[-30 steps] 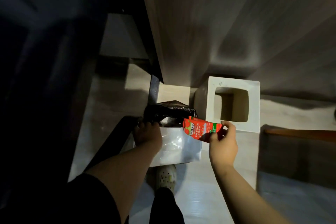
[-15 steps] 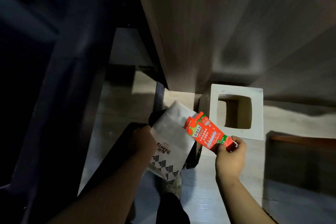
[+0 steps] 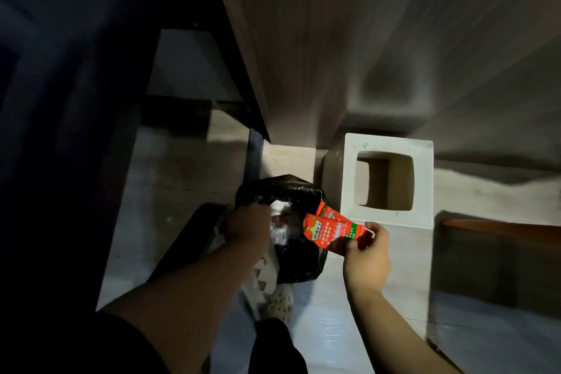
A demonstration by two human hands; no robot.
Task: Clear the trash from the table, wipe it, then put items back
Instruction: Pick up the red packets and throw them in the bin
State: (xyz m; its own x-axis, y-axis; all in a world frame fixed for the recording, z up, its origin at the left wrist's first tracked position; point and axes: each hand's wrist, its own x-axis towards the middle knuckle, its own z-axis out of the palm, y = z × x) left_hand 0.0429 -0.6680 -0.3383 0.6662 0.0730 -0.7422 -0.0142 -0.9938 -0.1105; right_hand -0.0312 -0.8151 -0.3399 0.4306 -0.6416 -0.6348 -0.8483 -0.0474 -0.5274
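Since half a second ago, your paper bag (image 3: 264, 272) has swung off the mouth of the bin (image 3: 282, 191) and now hangs at its 7 o'clock. The red packets (image 3: 331, 231) have moved in over its 3 o'clock rim.

The white box (image 3: 387, 146) with the square hole stands just beside the bin at 2 o'clock. Keep the packets away from that opening, since it is not the lined one. The bin's black liner is open, with shiny wrappers already showing inside, so the drop looks ready.

Your left hand (image 3: 247, 228) sits at the 9 o'clock rim with the paper bag under it. Its fingers curl down out of sight, so you cannot tell whether they hold the bag, the liner or both. If it is the liner, hold it wide open.

Your right hand (image 3: 367, 258) pinches the packets by their near end, fingers (image 3: 374, 229) and thumb clamped on it, and the far ends already reach past the rim. Carry them a little further toward 9 o'clock so they hang over the open middle. Then part the fingers fully so both packets fall together. Send the paper bag in after them.
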